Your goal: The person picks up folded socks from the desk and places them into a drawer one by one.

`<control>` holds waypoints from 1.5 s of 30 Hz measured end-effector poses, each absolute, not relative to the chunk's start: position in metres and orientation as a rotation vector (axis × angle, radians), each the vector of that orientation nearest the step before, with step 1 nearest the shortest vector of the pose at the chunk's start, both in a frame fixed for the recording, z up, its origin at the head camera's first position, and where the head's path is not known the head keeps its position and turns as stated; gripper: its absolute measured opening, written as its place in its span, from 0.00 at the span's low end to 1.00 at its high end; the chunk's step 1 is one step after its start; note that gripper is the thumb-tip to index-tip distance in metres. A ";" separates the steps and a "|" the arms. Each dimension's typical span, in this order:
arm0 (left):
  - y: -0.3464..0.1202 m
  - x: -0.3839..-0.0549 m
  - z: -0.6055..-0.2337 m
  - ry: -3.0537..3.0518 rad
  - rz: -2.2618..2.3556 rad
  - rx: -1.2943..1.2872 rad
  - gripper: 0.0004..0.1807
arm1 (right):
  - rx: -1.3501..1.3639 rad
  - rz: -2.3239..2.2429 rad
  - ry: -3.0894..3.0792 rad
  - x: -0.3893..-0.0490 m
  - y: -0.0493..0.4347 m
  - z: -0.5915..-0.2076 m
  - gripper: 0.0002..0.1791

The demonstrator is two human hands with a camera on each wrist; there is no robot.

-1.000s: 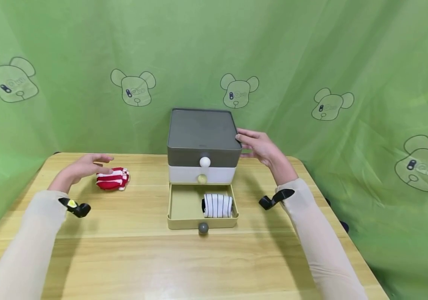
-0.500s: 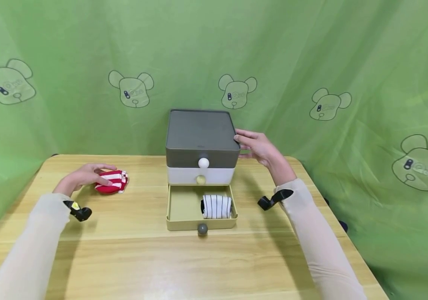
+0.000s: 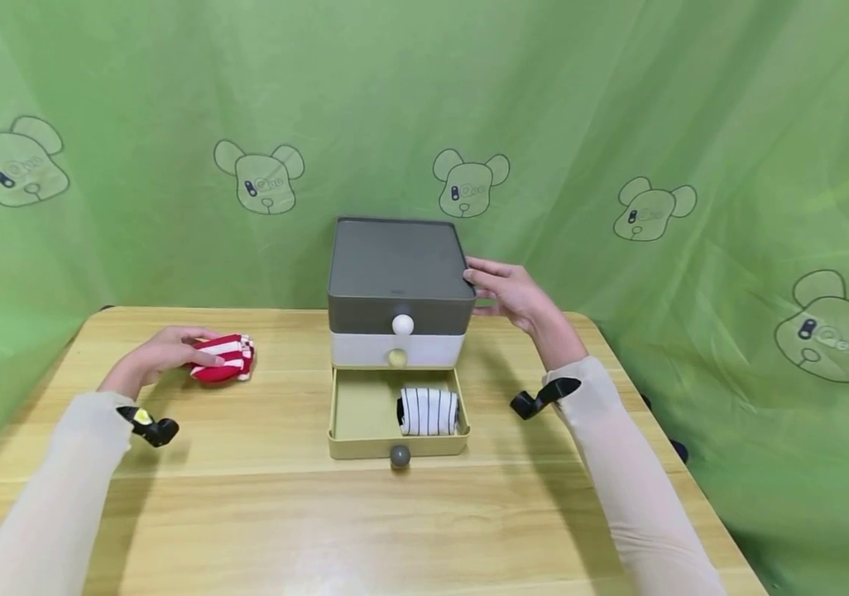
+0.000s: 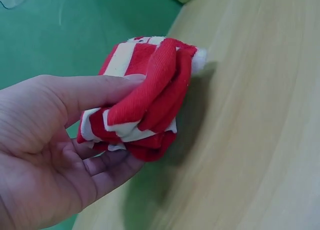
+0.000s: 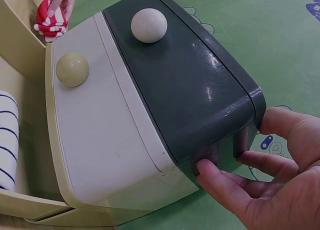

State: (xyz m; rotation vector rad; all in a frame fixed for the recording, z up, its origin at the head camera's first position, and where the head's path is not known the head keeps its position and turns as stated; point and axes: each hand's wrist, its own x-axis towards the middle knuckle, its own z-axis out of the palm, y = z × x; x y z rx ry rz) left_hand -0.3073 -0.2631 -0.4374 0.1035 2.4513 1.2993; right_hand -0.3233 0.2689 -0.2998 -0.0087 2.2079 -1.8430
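My left hand [image 3: 164,354] pinches a folded pair of red-and-white striped socks [image 4: 155,90] between thumb and fingers, close over the left side of the table. A stacked drawer unit [image 3: 398,261], dark grey over white over beige, stands at the back middle. Its beige bottom drawer [image 3: 365,406] is pulled out. On the drawer's right side lies a folded white sock bundle with dark stripes [image 3: 429,412]. My right hand [image 3: 514,295] touches the unit's right side, its fingertips [image 5: 207,167] against the dark grey section and the thumb at the top edge.
Round knobs stick out in front: a white knob [image 5: 149,25] on the dark grey drawer, a beige knob [image 5: 72,69] on the white one and a grey knob [image 3: 400,456] on the open drawer. A green curtain [image 3: 365,108] hangs behind the wooden table [image 3: 283,513].
My left hand has come down onto the red-and-white socks and now grips them. The right hand has stayed against the drawer unit.
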 end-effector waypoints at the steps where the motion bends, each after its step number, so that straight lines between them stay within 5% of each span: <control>1: -0.261 -0.306 -0.435 2.438 1.325 0.111 0.39 | -0.009 -1.841 2.210 -0.323 0.269 -0.300 0.32; 18: -0.146 -0.257 -0.359 2.435 1.415 0.368 0.32 | -0.024 -1.829 2.220 -0.322 0.270 -0.298 0.32; 45: -0.025 -0.243 -0.392 2.707 1.044 0.521 0.17 | -0.008 -1.833 2.217 -0.322 0.268 -0.300 0.32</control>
